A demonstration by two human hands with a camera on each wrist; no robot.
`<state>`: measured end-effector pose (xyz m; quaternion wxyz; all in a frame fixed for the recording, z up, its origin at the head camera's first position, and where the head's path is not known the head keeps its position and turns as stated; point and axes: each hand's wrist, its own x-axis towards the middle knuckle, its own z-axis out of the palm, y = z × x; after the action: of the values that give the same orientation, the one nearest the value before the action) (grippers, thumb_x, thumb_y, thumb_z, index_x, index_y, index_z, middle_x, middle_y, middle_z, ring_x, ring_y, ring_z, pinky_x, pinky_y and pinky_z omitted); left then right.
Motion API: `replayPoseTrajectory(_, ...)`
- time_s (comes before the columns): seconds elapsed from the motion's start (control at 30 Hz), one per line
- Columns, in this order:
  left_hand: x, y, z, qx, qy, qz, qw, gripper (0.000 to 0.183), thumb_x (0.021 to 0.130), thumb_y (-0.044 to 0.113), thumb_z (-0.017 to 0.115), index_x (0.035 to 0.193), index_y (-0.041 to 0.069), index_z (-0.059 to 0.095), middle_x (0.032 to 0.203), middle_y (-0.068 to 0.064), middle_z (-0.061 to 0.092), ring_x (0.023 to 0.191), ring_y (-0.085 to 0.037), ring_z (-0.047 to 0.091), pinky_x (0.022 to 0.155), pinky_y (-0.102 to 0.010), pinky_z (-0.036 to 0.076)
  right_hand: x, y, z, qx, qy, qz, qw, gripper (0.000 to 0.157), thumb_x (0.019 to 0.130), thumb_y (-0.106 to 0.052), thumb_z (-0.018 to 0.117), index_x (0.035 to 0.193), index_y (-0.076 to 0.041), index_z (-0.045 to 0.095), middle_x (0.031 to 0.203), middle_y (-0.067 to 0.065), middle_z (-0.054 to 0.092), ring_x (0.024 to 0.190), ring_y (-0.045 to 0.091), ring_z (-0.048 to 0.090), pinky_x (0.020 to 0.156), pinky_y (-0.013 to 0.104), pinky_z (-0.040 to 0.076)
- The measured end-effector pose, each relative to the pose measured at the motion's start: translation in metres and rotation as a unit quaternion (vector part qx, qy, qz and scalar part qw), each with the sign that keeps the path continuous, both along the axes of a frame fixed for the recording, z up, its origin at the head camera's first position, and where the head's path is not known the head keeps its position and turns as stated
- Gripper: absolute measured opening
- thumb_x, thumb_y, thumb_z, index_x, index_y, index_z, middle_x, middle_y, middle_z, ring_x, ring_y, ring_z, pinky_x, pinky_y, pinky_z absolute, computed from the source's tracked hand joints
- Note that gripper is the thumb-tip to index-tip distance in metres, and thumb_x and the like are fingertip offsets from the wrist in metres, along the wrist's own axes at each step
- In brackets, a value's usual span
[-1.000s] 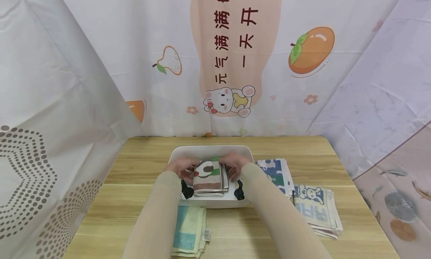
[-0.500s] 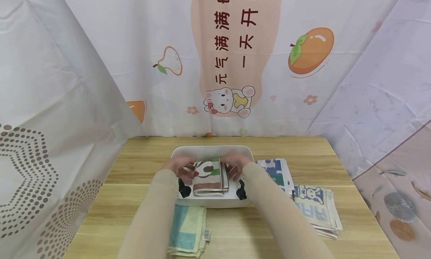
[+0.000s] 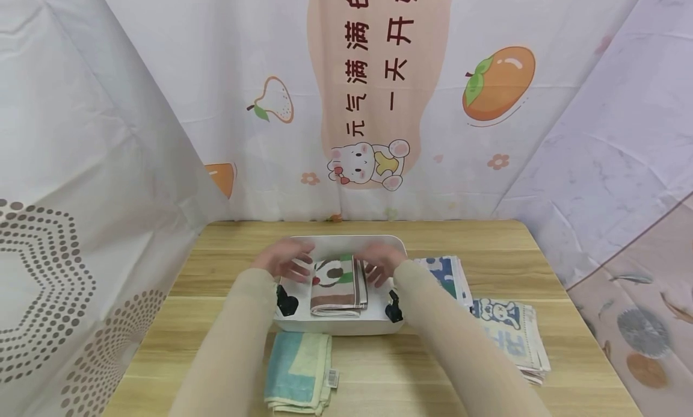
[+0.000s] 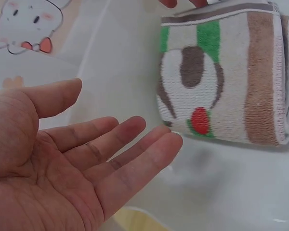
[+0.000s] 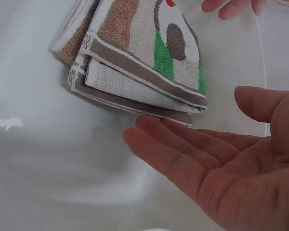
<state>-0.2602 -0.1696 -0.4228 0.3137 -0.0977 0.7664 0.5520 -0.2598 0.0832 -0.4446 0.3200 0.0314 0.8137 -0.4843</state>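
Note:
A folded hand towel (image 3: pixel 335 284), beige and brown with green patches and a red spot, lies in a white plastic basin (image 3: pixel 341 328). To its left, my left hand (image 3: pixel 284 260) hovers over the basin's left side. In the left wrist view that hand (image 4: pixel 96 159) has its fingers extended, palm visible, holding nothing; the towel (image 4: pixel 216 82) sits just past the fingertips. My right hand (image 3: pixel 381 262) is on the towel's right. The right wrist view has its straight fingers (image 5: pixel 164 151) close to the towel's folded edge (image 5: pixel 144 108); I cannot tell whether they touch.
A blue and pale yellow towel (image 3: pixel 298 372) with a tag lies before the basin. Right of the basin are a blue-green towel (image 3: pixel 446 272) and a stack of blue and beige towels (image 3: pixel 506 321), partly behind the right sleeve. A printed curtain (image 3: pixel 243 134) hangs behind the table.
My left hand has moved left, away from the towel, and my right hand slightly right. The gap between the hands is wider, while the towel stays in place in the basin.

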Motion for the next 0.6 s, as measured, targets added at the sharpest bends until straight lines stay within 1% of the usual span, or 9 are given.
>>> replayPoseTrajectory(0.13, -0.001, -0.003, 0.008, -0.004, 0.022, -0.018, 0.9996, 0.053, 0.097, 0.035, 0.052, 0.137, 0.002, 0.039, 0.131, -0.027, 0.047, 0.106, -0.042, 0.057, 0.079, -0.044, 0.054, 0.004, 0.003, 0.009, 0.003, 0.005, 0.003, 1.000, 0.048, 0.095, -0.034, 0.054, 0.127, 0.002, 0.049, 0.116, 0.029, 0.055, 0.099, 0.043, 0.060, 0.077, 0.050, 0.053)
replayPoseTrajectory(0.23, -0.002, -0.006, 0.014, -0.008, 0.041, -0.022, 0.9989, 0.053, 0.097, 0.033, 0.053, 0.136, 0.000, 0.040, 0.129, -0.026, 0.050, 0.101, -0.038, 0.060, 0.078, -0.043, 0.055, 0.006, 0.007, 0.017, -0.001, 0.012, 0.004, 1.000, 0.048, 0.094, -0.034, 0.056, 0.125, 0.002, 0.051, 0.116, 0.028, 0.055, 0.100, 0.042, 0.060, 0.075, 0.048, 0.054)
replayPoseTrajectory(0.4, -0.001, -0.014, 0.022, 0.000, 0.072, -0.007, 0.9974, 0.048, 0.096, 0.029, 0.057, 0.133, 0.001, 0.045, 0.120, -0.022, 0.056, 0.091, -0.031, 0.065, 0.077, -0.042, 0.055, 0.009, 0.016, 0.029, -0.017, 0.019, 0.008, 1.000, 0.046, 0.093, -0.032, 0.059, 0.124, 0.002, 0.053, 0.110, 0.024, 0.059, 0.098, 0.041, 0.061, 0.073, 0.046, 0.055)
replayPoseTrajectory(0.43, 0.000, -0.017, 0.022, 0.004, 0.079, -0.008, 0.9968, 0.048, 0.096, 0.028, 0.057, 0.133, 0.000, 0.044, 0.119, -0.022, 0.056, 0.091, -0.030, 0.065, 0.077, -0.042, 0.055, 0.009, 0.018, 0.030, -0.021, 0.019, 0.011, 1.000, 0.047, 0.093, -0.031, 0.059, 0.125, 0.002, 0.053, 0.109, 0.024, 0.059, 0.097, 0.040, 0.061, 0.073, 0.046, 0.055)
replayPoseTrajectory(0.6, 0.004, -0.029, 0.024, 0.021, 0.097, 0.016, 0.9949, 0.046, 0.096, 0.023, 0.057, 0.133, -0.001, 0.043, 0.118, -0.023, 0.056, 0.093, -0.032, 0.064, 0.078, -0.041, 0.055, 0.013, 0.029, 0.035, -0.040, 0.021, 0.019, 0.999, 0.051, 0.096, -0.031, 0.056, 0.132, 0.003, 0.046, 0.111, 0.025, 0.059, 0.094, 0.039, 0.062, 0.075, 0.046, 0.055)
